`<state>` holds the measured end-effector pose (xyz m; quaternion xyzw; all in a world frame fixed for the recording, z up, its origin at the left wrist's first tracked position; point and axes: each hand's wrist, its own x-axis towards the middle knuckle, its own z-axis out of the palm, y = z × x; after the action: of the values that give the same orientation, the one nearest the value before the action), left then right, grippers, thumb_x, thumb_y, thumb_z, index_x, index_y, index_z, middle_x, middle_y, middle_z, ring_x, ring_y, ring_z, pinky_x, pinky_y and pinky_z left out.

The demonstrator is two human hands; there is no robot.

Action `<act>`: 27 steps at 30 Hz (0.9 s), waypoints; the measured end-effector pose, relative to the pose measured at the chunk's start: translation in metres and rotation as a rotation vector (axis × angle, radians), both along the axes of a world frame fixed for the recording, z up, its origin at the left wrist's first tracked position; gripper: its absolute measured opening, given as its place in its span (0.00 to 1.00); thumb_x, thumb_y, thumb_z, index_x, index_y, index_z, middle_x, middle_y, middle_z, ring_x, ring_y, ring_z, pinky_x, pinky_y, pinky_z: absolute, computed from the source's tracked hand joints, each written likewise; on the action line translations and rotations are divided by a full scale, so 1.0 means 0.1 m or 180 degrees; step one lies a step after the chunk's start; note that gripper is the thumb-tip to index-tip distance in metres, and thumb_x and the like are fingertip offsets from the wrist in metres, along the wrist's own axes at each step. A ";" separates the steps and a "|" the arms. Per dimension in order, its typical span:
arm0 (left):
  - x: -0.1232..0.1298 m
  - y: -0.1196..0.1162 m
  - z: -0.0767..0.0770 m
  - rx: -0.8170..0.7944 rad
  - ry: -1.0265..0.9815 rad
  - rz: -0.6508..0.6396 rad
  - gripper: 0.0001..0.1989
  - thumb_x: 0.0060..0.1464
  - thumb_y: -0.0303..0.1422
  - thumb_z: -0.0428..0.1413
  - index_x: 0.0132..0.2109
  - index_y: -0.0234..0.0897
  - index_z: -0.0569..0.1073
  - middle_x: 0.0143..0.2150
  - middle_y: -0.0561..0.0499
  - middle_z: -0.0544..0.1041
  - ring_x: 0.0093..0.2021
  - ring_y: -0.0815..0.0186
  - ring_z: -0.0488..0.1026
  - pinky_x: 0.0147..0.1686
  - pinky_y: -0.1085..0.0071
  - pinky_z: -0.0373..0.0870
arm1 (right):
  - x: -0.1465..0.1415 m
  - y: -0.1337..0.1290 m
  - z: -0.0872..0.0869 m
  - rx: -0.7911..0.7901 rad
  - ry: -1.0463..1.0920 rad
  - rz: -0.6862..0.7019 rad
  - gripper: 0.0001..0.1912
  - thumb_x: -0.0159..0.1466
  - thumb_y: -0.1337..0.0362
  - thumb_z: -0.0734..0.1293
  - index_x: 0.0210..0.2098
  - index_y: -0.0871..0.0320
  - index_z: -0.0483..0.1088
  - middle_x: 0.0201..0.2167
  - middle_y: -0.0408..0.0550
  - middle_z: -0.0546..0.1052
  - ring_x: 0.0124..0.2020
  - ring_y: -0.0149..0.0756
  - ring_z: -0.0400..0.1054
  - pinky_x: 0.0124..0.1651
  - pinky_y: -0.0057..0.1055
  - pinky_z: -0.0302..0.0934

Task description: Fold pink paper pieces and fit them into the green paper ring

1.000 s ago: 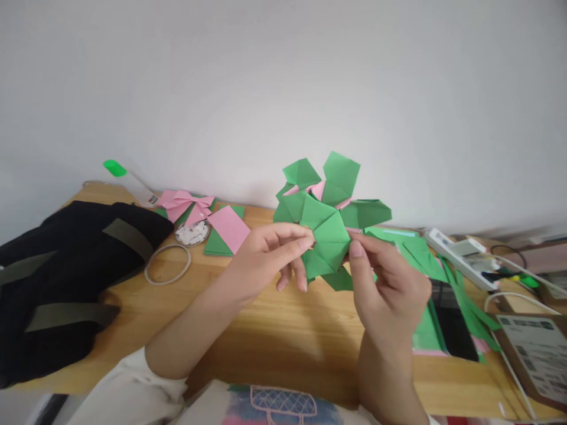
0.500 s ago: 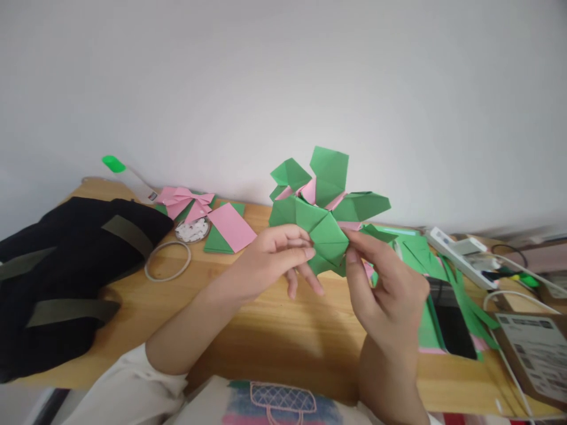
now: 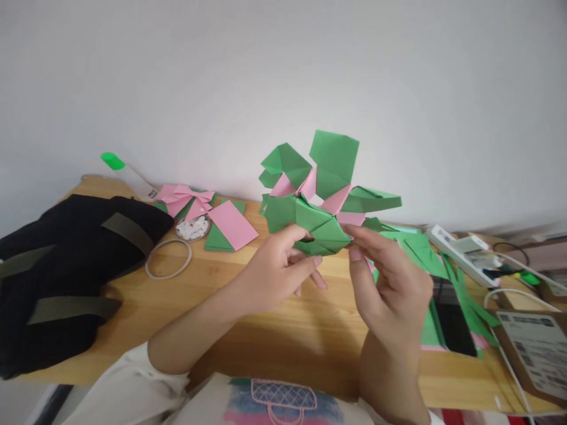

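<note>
A folded paper flower (image 3: 325, 224) with green outer flaps and pink inner folds is held up above the wooden table. My left hand (image 3: 283, 268) grips its lower left side, with the index finger at the green edge and some fingers underneath. At the right, my right hand (image 3: 390, 277) pinches a green corner between thumb and index finger. Several green flaps stand out at the top and right of the flower. Its underside is mostly hidden by my left fingers.
At left lie a black bag (image 3: 80, 265), a white ring (image 3: 168, 260), a pink bow (image 3: 186, 199) and a pink paper rectangle (image 3: 233, 224) on green sheets. At right are green paper strips (image 3: 472, 301), a phone (image 3: 452, 319), a power strip (image 3: 463, 260) and a labelled box (image 3: 534, 351).
The flower has tilted, its upper flaps rising and spreading, so more pink inside shows and the green base looks flatter. Both hands keep hold, my left thumb shifting slightly lower.
</note>
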<state>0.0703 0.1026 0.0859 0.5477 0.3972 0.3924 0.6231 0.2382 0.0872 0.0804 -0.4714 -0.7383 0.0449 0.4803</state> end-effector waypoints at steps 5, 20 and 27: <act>0.05 -0.02 -0.04 0.0067 0.0052 0.0183 0.08 0.54 0.29 0.56 0.42 0.38 0.66 0.29 0.55 0.75 0.29 0.65 0.80 0.19 0.77 0.65 | -0.02 0.00 0.00 0.0065 0.0027 0.0065 0.22 0.62 0.75 0.63 0.54 0.50 0.70 0.46 0.45 0.80 0.41 0.35 0.77 0.45 0.35 0.73; -0.01 0.07 -0.07 0.0829 0.1792 0.0722 0.17 0.43 0.34 0.66 0.30 0.40 0.62 0.22 0.59 0.68 0.22 0.68 0.65 0.22 0.73 0.55 | -0.01 0.01 0.06 -0.0514 -0.0619 0.0047 0.10 0.65 0.68 0.63 0.44 0.55 0.73 0.33 0.43 0.82 0.28 0.32 0.77 0.32 0.27 0.68; -0.02 0.06 -0.10 0.1470 0.2639 0.0675 0.13 0.49 0.26 0.60 0.43 0.39 0.69 0.30 0.55 0.74 0.28 0.64 0.72 0.26 0.70 0.60 | 0.00 0.04 0.07 -0.1041 -0.1023 0.0201 0.06 0.66 0.64 0.62 0.38 0.56 0.71 0.24 0.41 0.80 0.23 0.32 0.75 0.24 0.25 0.60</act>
<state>0.0678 0.1089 0.0762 0.7383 0.5682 0.2803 0.2311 0.2379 0.0909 0.0871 -0.5207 -0.8026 0.1034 0.2721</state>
